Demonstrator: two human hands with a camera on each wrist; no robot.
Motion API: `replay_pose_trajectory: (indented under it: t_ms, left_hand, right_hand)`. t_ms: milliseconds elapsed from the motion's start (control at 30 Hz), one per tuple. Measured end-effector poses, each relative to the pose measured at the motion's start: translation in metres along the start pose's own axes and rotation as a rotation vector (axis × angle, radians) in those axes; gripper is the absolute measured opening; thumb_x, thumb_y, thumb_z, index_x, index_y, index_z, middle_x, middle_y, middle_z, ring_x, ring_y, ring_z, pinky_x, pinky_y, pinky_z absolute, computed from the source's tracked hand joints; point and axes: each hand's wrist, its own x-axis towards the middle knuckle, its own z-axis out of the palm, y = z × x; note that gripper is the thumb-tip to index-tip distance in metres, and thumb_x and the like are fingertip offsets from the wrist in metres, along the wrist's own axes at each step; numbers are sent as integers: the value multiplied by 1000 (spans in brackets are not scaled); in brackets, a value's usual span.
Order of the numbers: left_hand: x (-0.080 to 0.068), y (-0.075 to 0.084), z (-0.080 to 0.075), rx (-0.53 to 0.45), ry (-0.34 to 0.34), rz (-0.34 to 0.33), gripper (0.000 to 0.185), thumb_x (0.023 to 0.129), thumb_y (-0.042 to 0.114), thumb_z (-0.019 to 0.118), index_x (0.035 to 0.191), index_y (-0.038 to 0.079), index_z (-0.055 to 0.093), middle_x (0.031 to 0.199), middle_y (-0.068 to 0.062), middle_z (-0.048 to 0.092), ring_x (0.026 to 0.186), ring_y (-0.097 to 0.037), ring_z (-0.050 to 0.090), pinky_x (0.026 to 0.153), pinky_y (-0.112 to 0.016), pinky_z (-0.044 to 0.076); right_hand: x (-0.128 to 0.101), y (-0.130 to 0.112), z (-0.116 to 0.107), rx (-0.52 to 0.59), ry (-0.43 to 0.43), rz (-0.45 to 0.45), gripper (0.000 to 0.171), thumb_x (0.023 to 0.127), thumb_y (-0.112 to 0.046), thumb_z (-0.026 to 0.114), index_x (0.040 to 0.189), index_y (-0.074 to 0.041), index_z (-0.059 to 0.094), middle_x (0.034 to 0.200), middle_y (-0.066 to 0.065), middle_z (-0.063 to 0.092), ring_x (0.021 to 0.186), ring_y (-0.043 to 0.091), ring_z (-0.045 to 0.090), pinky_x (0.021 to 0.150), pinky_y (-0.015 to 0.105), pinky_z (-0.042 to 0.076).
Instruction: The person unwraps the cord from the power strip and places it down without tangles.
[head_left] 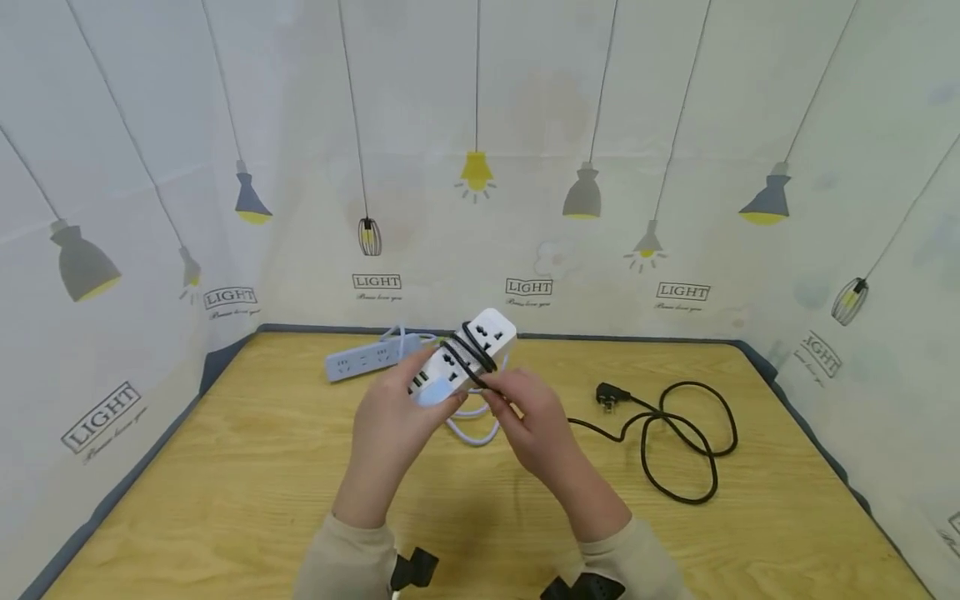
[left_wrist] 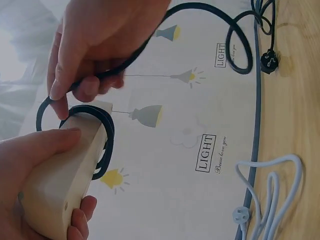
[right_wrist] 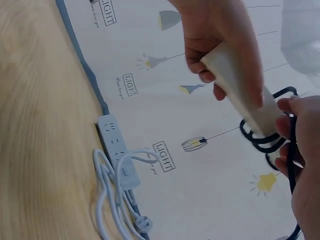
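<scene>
My left hand [head_left: 392, 425] grips a white power strip [head_left: 491, 329], tilted up above the table, by its lower end. Loops of its black cord [head_left: 480, 354] go round the strip's upper half. Beside the strip, my right hand [head_left: 534, 421] pinches the black cord between thumb and fingers. In the left wrist view the cord [left_wrist: 132, 57] runs through the right hand's fingers and arcs away from the strip. The far stretch of black cord [head_left: 693, 500] lies loosely looped on the table at the right, ending in a black plug [head_left: 611, 395].
A second, bluish-white power strip [head_left: 363, 360] lies at the back left of the table [head_left: 247, 483]. Its pale cord [head_left: 474, 439] lies in loops, with a white plug [right_wrist: 144, 223] beside it. A lamp-printed cloth [head_left: 450, 108] rises behind and along both sides.
</scene>
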Motion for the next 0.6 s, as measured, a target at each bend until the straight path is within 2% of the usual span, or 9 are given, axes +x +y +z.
replay_pose_trajectory:
  t_ms: [133, 267, 433, 600]
  left_hand:
    - [2, -4, 6, 41, -53, -15, 63, 74, 38, 83, 131, 19, 63, 119, -5, 66, 91, -23, 61, 71, -43, 48]
    - [1, -6, 11, 118, -134, -16, 63, 73, 40, 84, 130, 22, 63, 113, -4, 67, 90, -22, 60, 69, -41, 47]
    - [1, -5, 13, 208, -241, 36, 64, 71, 40, 86, 128, 19, 64, 102, -1, 67, 79, -16, 56, 61, -33, 44]
    - [-2, -7, 11, 178, -300, 94, 59, 68, 37, 88, 122, 20, 68, 96, 3, 67, 75, -13, 54, 61, -32, 43]
  right_hand:
    - [5, -1, -10, -18, -10, -42, 12, 92, -3, 65, 102, 0, 71, 88, 6, 68, 76, 16, 59, 63, 28, 48]
    - [10, -1, -23, -80, 2, -19, 12, 88, 0, 68, 100, 0, 72, 88, 7, 69, 74, 16, 60, 63, 29, 49]
    - [14, 3, -35, -124, 20, 102, 11, 86, 2, 71, 96, 1, 73, 86, 9, 70, 72, 18, 62, 61, 30, 51]
    - [20, 11, -44, -61, 31, 315, 11, 93, -5, 66, 99, 0, 74, 79, 5, 64, 63, 14, 53, 56, 28, 45]
